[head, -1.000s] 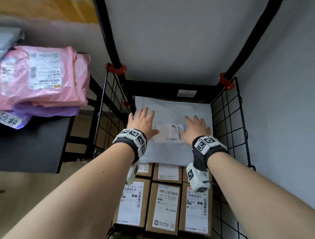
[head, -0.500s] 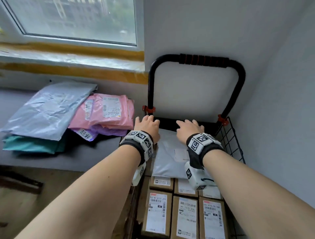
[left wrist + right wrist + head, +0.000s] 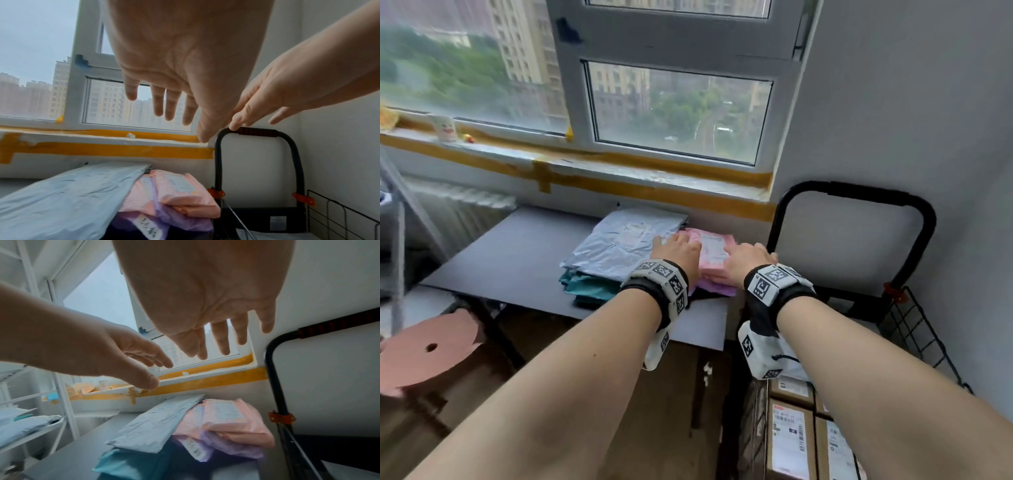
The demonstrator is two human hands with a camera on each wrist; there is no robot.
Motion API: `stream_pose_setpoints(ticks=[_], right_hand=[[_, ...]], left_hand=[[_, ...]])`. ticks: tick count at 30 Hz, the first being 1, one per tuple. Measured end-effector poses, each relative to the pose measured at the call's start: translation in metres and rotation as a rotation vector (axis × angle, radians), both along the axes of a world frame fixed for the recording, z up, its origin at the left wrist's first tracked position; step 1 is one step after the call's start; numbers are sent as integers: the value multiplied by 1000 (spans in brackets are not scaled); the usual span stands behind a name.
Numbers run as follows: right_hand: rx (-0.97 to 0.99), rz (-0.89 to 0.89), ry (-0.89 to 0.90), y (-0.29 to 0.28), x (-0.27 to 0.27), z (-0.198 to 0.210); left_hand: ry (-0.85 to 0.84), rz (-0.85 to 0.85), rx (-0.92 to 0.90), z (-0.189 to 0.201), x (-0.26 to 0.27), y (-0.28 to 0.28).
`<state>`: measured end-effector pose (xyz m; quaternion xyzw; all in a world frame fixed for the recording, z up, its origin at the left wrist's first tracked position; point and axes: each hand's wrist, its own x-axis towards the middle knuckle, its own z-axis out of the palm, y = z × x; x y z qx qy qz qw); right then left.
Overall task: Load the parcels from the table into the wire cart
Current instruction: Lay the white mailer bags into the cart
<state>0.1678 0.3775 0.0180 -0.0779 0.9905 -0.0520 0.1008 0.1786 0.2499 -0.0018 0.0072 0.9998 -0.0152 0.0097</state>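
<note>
A pink parcel (image 3: 714,245) tops a small stack on the grey table (image 3: 517,267), over a purple parcel (image 3: 717,290). Beside it lies a pale blue-grey parcel (image 3: 619,241) on a teal one (image 3: 589,291). My left hand (image 3: 678,251) and right hand (image 3: 748,257) hover side by side above the pink parcel (image 3: 180,190), fingers straight and spread, holding nothing. In the wrist views both palms stand clear of the pink parcel (image 3: 232,417). The black wire cart (image 3: 914,329) stands right of the table, with cardboard boxes (image 3: 791,442) inside.
The cart's black handle (image 3: 859,195) rises just right of my right hand. A taped window sill (image 3: 619,171) runs behind the table. A pink round stool (image 3: 428,349) sits at lower left, and a white rack (image 3: 41,418) with more parcels stands far left.
Both hands left the pale parcel lying in the cart and moved up and left over the pink parcel on the table. The head view swung from the cart toward the table and window.
</note>
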Motion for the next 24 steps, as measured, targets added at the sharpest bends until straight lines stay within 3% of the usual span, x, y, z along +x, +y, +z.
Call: stream_pose_setpoints(ticks=[6,13,19,24], right_hand=[[24,75,-20,-76,16,0],[25,157,-17,-131,-7,-8],[25,174,-70,-169,-64,-37],[43,174,-119,-204,-145,-64]], left_hand=[[-2,51,-8,1,25,-76],[-24,106,15,-14,16,-141],[-86,134,4,-48,-30,-191],[-134,158,-13,-74,-105,-239]])
